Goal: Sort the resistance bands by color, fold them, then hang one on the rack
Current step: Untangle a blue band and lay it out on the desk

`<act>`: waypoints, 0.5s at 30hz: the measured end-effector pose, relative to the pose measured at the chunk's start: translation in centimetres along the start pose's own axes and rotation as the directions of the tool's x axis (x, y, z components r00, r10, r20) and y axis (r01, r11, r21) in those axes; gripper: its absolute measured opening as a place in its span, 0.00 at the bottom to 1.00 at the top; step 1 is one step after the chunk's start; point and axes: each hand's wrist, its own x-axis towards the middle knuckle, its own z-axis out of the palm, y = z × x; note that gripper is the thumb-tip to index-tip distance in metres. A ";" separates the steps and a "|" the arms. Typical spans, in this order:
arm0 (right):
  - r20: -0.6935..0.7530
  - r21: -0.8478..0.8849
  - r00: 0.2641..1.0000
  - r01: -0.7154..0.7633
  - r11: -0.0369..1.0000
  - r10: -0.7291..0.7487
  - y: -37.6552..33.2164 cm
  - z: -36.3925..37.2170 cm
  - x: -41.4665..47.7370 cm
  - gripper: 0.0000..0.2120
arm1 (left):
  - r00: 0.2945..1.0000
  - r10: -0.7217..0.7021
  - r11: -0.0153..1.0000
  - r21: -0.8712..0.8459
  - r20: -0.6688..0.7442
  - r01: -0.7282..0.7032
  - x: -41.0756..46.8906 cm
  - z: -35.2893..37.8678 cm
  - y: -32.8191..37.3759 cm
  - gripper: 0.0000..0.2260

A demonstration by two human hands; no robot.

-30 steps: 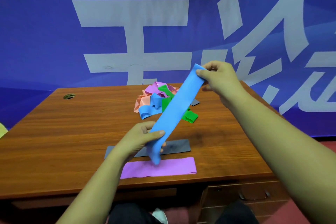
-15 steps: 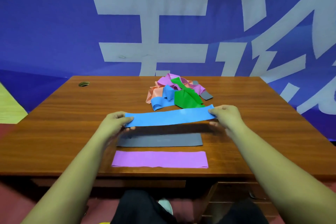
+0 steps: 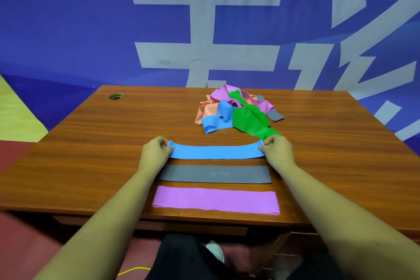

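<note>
— How is the blue band [image 3: 217, 152] held, and where is it?

— One end is pinched by the left hand [image 3: 156, 153], the other by the right hand [image 3: 276, 150], both closed on it. It is kept stretched flat over the table [image 3: 91, 143], just beyond the grey band [image 3: 216, 174] and the purple band [image 3: 216, 202].

— Why so?

— Probably a separate row is made for each colour. The pile [image 3: 234, 110] is not yet sorted.

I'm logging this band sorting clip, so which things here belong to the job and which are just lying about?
Part of the job:
- flat blue resistance band, held by left hand and right hand
- flat grey band
- flat purple band
- tangled pile of coloured bands

Just there:
- wooden desk
- blue banner
- yellow cable
</note>
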 end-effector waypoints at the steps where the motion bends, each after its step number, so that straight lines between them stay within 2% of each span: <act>1: -0.018 -0.005 1.000 0.012 1.000 -0.012 0.1 0.3 0.1 0.06 | 1.000 0.001 1.000 0.003 -0.004 -0.001 0.1 0.3 -0.1 0.03; 5: -0.044 -0.049 0.994 0.093 0.994 -0.095 1.1 1.5 0.3 0.07 | 1.000 0.003 1.000 0.023 -0.031 -0.002 0.8 1.1 -0.9 0.04; 10: -0.060 -0.184 0.972 0.214 0.959 -0.228 2.2 2.1 0.6 0.03 | 0.992 0.059 0.983 0.179 -0.108 -0.039 0.4 2.3 -0.9 0.14; 13: -0.076 -0.161 0.969 0.221 0.962 -0.236 2.0 0.9 1.2 0.02 | 0.969 0.202 0.958 0.236 -0.142 -0.165 0.3 2.8 1.0 0.11; 15: -0.103 -0.171 0.965 0.222 0.960 -0.241 2.0 -0.5 1.8 0.03 | 0.945 0.319 0.934 0.194 -0.068 -0.301 0.7 3.7 2.9 0.08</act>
